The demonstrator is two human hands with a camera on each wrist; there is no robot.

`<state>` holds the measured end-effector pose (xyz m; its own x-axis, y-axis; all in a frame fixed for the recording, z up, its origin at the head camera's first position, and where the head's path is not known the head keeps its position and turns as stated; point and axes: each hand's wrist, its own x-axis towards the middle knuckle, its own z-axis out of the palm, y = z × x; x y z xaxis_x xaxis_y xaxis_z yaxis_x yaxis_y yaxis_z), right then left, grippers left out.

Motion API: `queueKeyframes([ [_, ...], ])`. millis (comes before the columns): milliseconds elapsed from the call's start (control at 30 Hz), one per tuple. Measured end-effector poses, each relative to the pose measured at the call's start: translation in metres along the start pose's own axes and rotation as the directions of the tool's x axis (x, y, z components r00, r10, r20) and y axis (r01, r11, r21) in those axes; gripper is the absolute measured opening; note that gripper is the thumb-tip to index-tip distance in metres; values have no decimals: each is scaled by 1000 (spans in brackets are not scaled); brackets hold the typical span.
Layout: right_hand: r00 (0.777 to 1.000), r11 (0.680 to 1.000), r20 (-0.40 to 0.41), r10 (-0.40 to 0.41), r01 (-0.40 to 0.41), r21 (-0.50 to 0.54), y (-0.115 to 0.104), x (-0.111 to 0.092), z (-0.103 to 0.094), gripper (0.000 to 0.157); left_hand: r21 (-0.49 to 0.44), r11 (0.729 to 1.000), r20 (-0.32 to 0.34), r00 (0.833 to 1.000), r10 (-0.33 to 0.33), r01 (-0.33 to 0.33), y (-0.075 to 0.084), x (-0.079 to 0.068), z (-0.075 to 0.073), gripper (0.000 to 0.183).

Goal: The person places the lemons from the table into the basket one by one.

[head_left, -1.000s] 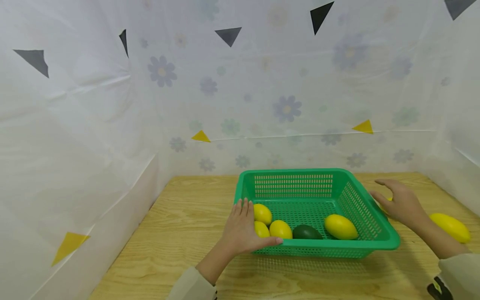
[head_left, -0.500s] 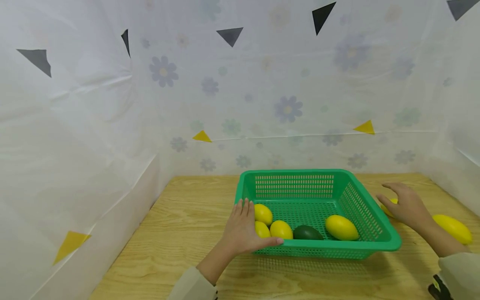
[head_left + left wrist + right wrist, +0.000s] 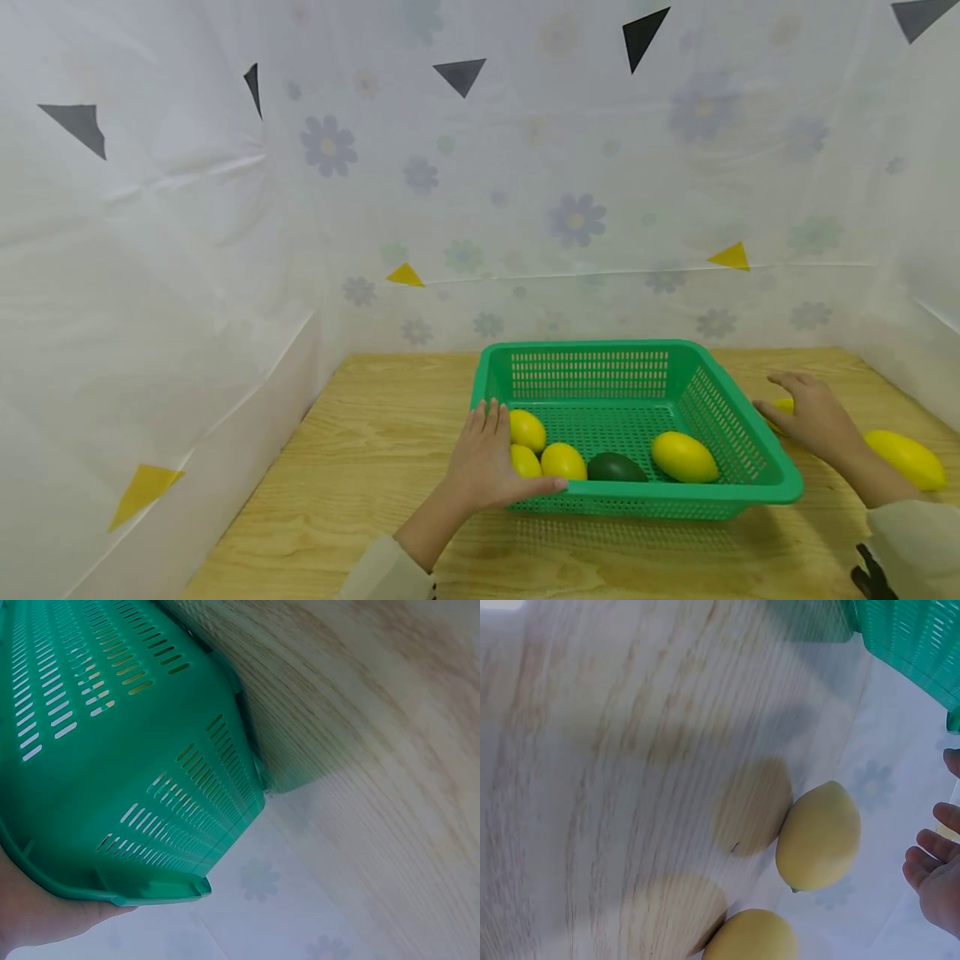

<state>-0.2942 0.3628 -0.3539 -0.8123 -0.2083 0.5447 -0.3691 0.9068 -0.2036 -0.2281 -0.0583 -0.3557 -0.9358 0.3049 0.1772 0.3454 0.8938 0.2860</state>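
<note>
My left hand [image 3: 483, 462] rests on the near left corner of a green plastic basket [image 3: 675, 493], fingers extended over its left rim and thumb stretched along the front rim. Inside lie several yellow lemons [image 3: 564, 461] at the near left, a dark green avocado [image 3: 617, 467] beside them, and another lemon [image 3: 684, 457] at the right. Outside the basket's right wall, my right hand [image 3: 817, 418] hovers with parted, slightly bent fingers over a lemon [image 3: 819, 836], which it partly hides in the head view. The right wrist view shows nothing between those fingers.
A further yellow fruit [image 3: 905, 458] lies on the wooden table [image 3: 360, 467], right of my right forearm. White flowered sheeting [image 3: 525, 208] closes off the back and both sides, with black and yellow triangles stuck on it.
My right hand has moved a little to the right and down, away from the basket's right rim to above the lemon outside. The left hand stays on the basket corner.
</note>
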Motion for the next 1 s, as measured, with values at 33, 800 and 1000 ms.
queueKeyframes([
  [33,1000,1000,-3,0,0,-3,1,0,1,49,1,1000,-1,1000,0,0,0,0,0,113],
  [800,980,993,166,114,-105,-61,30,-3,12,65,-18,1000,13,1000,-17,17,-1,1,1,112],
  [1000,980,991,171,100,-83,-100,32,-6,12,60,-15,1000,17,1000,-25,25,0,1,2,112],
])
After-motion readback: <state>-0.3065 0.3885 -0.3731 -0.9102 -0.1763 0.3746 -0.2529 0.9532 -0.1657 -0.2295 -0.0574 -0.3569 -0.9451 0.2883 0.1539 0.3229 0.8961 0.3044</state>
